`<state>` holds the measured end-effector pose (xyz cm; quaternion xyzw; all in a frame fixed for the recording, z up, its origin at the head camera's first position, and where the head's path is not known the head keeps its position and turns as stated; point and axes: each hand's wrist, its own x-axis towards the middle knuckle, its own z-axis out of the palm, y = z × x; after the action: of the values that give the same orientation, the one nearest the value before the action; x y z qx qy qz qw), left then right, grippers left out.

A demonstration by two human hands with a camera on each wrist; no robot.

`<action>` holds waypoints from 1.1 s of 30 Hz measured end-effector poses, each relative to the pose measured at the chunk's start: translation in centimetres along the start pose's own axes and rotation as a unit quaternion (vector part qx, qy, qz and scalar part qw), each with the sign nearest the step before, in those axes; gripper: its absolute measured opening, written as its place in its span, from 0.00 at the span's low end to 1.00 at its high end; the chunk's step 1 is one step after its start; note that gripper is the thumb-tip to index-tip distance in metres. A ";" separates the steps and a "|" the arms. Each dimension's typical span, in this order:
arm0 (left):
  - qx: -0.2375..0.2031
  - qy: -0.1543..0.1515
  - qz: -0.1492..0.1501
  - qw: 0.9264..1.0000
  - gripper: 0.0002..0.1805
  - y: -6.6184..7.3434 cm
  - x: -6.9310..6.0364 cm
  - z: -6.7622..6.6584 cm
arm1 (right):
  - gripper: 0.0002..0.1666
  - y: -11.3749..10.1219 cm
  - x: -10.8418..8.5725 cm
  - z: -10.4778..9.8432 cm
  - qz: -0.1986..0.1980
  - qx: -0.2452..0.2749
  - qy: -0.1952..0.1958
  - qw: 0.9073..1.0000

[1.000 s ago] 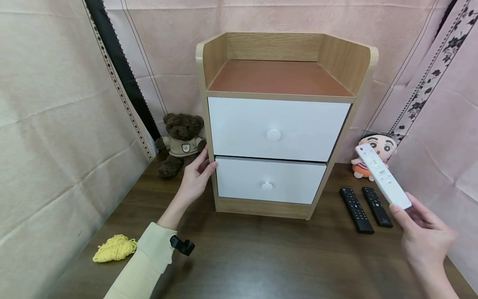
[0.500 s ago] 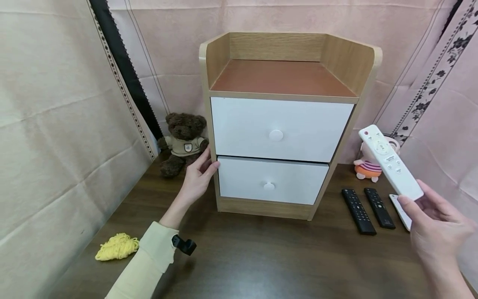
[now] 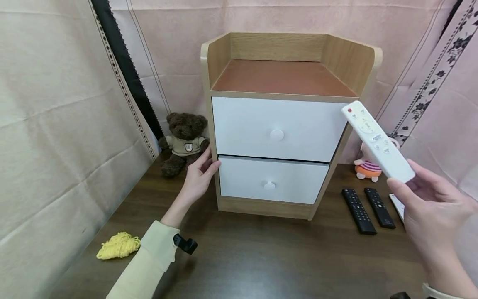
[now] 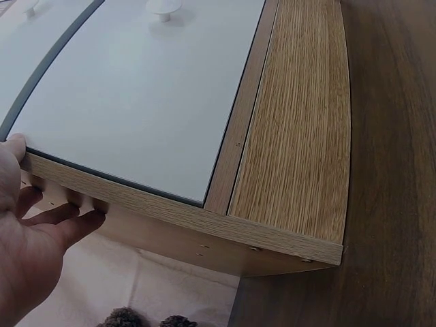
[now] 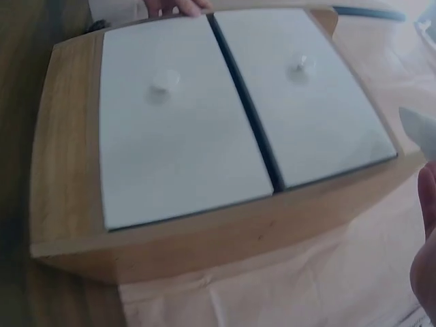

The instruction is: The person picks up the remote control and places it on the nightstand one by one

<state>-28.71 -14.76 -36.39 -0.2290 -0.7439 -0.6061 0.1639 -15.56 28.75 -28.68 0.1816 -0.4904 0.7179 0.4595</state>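
My right hand (image 3: 433,203) pinches a white remote control (image 3: 379,141) by its lower end, the button side facing me, raised in front of the cabinet's right edge. In the right wrist view only the tip of that remote (image 5: 419,129) and part of the hand show at the right border. My left hand (image 3: 198,176) touches the left side of a small wooden cabinet (image 3: 261,207). In the left wrist view its thumb rests by the white drawer front (image 4: 150,88), and the fingers lie against the side panel. Both drawers, each with a round white knob, are closed.
Two black remotes (image 3: 359,211) lie right of the cabinet, beside a white device (image 3: 396,204) partly hidden by the right hand. Behind them sits a doll (image 3: 367,168). A brown teddy bear (image 3: 185,126) sits at the left, and yellow yarn (image 3: 118,246) lies nearer on the table.
The right hand has lifted the white remote up, then left toward the cabinet. The white device on the table came into view behind it. The left hand stays on the cabinet.
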 end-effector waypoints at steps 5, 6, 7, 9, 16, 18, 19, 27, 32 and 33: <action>0.003 0.000 0.002 1.000 0.35 -0.1 0.1 0.0 | 0.26 -0.8 1.2 2.9 -0.010 -0.102 -0.019 0.995; 0.005 0.001 0.002 1.000 0.35 -0.2 0.1 0.0 | 0.26 -1.0 1.5 3.6 -0.009 -0.134 -0.017 0.991; 0.007 0.002 0.001 1.000 0.35 -0.2 0.0 0.0 | 0.26 -1.2 1.8 4.2 -0.007 -0.177 -0.015 0.984; 0.008 0.004 0.000 1.000 0.35 -0.2 0.1 0.0 | 0.25 -1.4 2.3 5.4 0.001 -0.249 -0.013 0.968; 0.010 0.004 0.004 1.000 0.35 0.0 0.2 0.1 | 0.22 -1.4 4.2 8.7 0.030 -0.223 -0.009 0.974; 0.009 0.004 0.004 1.000 0.35 0.0 0.2 0.2 | 0.22 -1.3 4.7 9.6 0.039 -0.194 -0.009 0.980; 0.007 0.002 0.004 1.000 0.35 0.1 0.2 0.2 | 0.21 -1.2 4.9 10.1 0.038 -0.196 -0.010 0.980; 0.006 -0.004 0.005 1.000 0.35 0.1 0.2 0.2 | 0.19 0.4 6.6 14.1 -0.006 -0.162 -0.039 0.986; 0.008 -0.006 0.004 1.000 0.35 0.3 0.0 -0.1 | 0.19 0.5 7.4 17.4 -0.027 -0.249 -0.080 0.965; 0.009 -0.006 0.006 1.000 0.34 0.3 0.0 -0.1 | 0.20 0.5 7.6 18.0 -0.030 -0.260 -0.088 0.961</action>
<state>-28.52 -14.80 -36.17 -0.2353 -0.7488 -0.5973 0.1649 -23.27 16.72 -15.39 0.1330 -0.6928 0.5331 0.4670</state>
